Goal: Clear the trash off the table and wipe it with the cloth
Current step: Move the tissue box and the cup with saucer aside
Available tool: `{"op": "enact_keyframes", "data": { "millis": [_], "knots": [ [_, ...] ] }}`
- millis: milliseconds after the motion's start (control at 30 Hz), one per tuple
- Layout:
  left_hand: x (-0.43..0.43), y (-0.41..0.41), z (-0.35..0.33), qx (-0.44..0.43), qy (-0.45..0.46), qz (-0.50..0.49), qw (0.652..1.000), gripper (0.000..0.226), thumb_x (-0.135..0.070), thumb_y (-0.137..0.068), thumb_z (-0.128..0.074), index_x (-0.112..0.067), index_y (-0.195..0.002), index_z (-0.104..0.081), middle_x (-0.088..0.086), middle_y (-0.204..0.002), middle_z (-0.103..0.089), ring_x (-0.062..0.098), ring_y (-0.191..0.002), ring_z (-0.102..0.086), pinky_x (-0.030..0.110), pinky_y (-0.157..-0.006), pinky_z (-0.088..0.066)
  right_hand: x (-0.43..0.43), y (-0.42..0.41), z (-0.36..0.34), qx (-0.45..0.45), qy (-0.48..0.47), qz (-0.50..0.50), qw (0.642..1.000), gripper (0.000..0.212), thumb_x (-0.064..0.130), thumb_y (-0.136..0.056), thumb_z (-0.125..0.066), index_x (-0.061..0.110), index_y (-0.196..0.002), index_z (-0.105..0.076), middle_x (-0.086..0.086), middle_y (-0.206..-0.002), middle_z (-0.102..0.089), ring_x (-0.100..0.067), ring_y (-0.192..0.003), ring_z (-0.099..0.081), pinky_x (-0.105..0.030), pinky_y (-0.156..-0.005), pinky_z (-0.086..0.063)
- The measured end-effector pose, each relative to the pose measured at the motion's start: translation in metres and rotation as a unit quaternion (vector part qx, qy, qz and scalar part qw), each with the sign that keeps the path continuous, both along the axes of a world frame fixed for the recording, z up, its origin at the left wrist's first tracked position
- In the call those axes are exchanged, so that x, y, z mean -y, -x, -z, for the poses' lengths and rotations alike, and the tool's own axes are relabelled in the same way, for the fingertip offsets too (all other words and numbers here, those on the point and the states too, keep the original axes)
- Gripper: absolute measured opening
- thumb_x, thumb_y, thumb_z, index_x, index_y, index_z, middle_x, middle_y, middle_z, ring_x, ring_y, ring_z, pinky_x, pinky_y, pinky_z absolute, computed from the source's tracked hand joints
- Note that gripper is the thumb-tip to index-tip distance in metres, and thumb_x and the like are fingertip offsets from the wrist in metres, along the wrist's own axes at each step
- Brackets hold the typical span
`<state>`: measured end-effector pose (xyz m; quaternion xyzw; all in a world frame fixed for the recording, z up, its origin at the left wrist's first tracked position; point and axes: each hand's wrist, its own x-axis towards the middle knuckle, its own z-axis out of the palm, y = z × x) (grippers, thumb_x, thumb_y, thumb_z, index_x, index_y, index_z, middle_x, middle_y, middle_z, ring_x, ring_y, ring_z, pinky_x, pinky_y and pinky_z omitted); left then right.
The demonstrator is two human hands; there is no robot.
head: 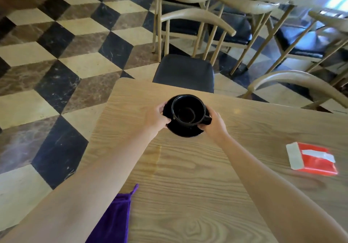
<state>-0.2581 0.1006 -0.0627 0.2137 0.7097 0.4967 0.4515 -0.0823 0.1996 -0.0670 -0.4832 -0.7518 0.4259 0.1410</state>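
Both hands, left hand (157, 117) and right hand (214, 125), grasp black saucer (185, 130) bearing cup (188, 110); red packet (311, 158) at four o'clock.

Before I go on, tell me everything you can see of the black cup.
The cup is glossy black, ceramic by the look, round and wide-mouthed, with a short handle pointing right. It stands upright on a matching black saucer near the table's far left corner. Inside looks empty apart from faint rings on the wall. The left hand and right hand hold the saucer's opposite edges; the right hand's fingers sit by the handle.
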Motion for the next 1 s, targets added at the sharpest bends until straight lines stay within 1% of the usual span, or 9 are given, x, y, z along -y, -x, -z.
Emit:
{"op": "enact_keyframes", "data": {
  "millis": [267, 333, 400, 467, 600, 633, 733, 900, 1000],
  "knots": [
    [-0.045, -0.128, -0.009, -0.013, -0.011, 0.064, 0.998, 0.078, 0.017, -0.075, -0.057, -0.027, -0.138, -0.043, -0.003, -0.136, -0.054, 0.016, -0.095, -0.058, 0.033, -0.064, -0.058, -0.016, -0.141, -0.020, 0.012, -0.040, 0.071, 0.997, 0.071, 0.002, -0.073, -0.069, 0.033, -0.132, -0.045, 0.000, -0.128, -0.055, -0.021, -0.122, -0.048, -0.036, -0.096, -0.040],
    [-0.049, -0.167, -0.008, -0.044, -0.001, 0.081, 0.996, 0.077, 0.014, -0.075, -0.058, -0.029, -0.137, -0.044, -0.004, -0.135, -0.056, 0.016, -0.096, -0.060, 0.034, -0.068, -0.059, -0.016, -0.180, -0.021, 0.026, -0.034, 0.080, 0.996, 0.072, 0.000, -0.071, -0.069, 0.030, -0.132, -0.045, -0.004, -0.129, -0.055, -0.022, -0.123, -0.049, -0.037, -0.100, -0.041],
    [-0.048, -0.206, -0.003, -0.105, 0.014, 0.110, 0.988, 0.074, 0.005, -0.077, -0.061, -0.029, -0.139, -0.040, -0.004, -0.135, -0.055, 0.018, -0.106, -0.061, 0.037, -0.083, -0.056, -0.013, -0.217, -0.020, 0.029, -0.035, 0.085, 0.995, 0.072, -0.003, -0.070, -0.068, 0.027, -0.132, -0.046, -0.003, -0.124, -0.057, -0.022, -0.121, -0.051, -0.040, -0.101, -0.043],
    [-0.048, -0.243, 0.002, -0.151, 0.016, 0.149, 0.977, 0.074, -0.001, -0.080, -0.061, -0.027, -0.143, -0.033, -0.004, -0.136, -0.054, 0.019, -0.117, -0.056, 0.032, -0.093, -0.049, -0.008, -0.253, -0.018, 0.036, -0.035, 0.098, 0.994, 0.068, -0.004, -0.070, -0.069, 0.026, -0.128, -0.049, 0.004, -0.115, -0.058, -0.019, -0.112, -0.055, -0.031, -0.092, -0.045],
    [-0.049, -0.307, 0.009, -0.207, 0.014, 0.232, 0.950, 0.069, -0.006, -0.083, -0.057, -0.027, -0.143, -0.030, 0.002, -0.125, -0.060, 0.025, -0.112, -0.058, 0.033, -0.089, -0.048, 0.005, -0.317, -0.013, 0.013, -0.025, 0.138, 0.990, 0.064, -0.006, -0.071, -0.066, 0.037, -0.116, -0.055, 0.025, -0.096, -0.058, 0.006, -0.090, -0.057, -0.002, -0.075, -0.043],
    [-0.049, -0.321, 0.010, -0.211, 0.011, 0.244, 0.946, 0.067, -0.008, -0.083, -0.057, -0.025, -0.142, -0.031, 0.002, -0.124, -0.060, 0.025, -0.112, -0.058, 0.033, -0.090, -0.047, 0.007, -0.331, -0.012, 0.015, -0.025, 0.147, 0.989, 0.065, -0.006, -0.072, -0.066, 0.039, -0.117, -0.055, 0.025, -0.099, -0.057, 0.007, -0.091, -0.055, -0.002, -0.077, -0.041],
    [-0.047, -0.358, 0.010, -0.216, -0.004, 0.267, 0.939, 0.058, -0.008, -0.082, -0.058, -0.023, -0.135, -0.038, 0.002, -0.122, -0.060, 0.025, -0.112, -0.056, 0.029, -0.086, -0.044, 0.010, -0.367, -0.005, 0.048, -0.023, 0.152, 0.987, 0.069, -0.006, -0.072, -0.066, 0.027, -0.131, -0.050, 0.002, -0.119, -0.057, -0.015, -0.109, -0.052, -0.026, -0.092, -0.039],
    [-0.047, -0.405, 0.011, -0.224, -0.012, 0.283, 0.933, 0.055, -0.003, -0.079, -0.057, -0.019, -0.130, -0.045, 0.006, -0.113, -0.063, 0.025, -0.108, -0.056, 0.027, -0.082, -0.043, 0.010, -0.419, 0.007, 0.060, -0.010, 0.154, 0.986, 0.072, -0.006, -0.071, -0.067, 0.020, -0.135, -0.046, -0.007, -0.132, -0.054, -0.024, -0.122, -0.051, -0.034, -0.104, -0.039],
    [-0.048, -0.427, 0.012, -0.217, 0.000, 0.273, 0.937, 0.055, -0.002, -0.078, -0.057, -0.017, -0.130, -0.044, 0.007, -0.119, -0.059, 0.026, -0.114, -0.050, 0.032, -0.092, -0.042, 0.008, -0.441, 0.014, 0.048, 0.012, 0.167, 0.985, 0.070, -0.005, -0.072, -0.064, 0.024, -0.133, -0.048, -0.003, -0.130, -0.055, -0.019, -0.115, -0.054, -0.030, -0.098, -0.042]
  ]
}}
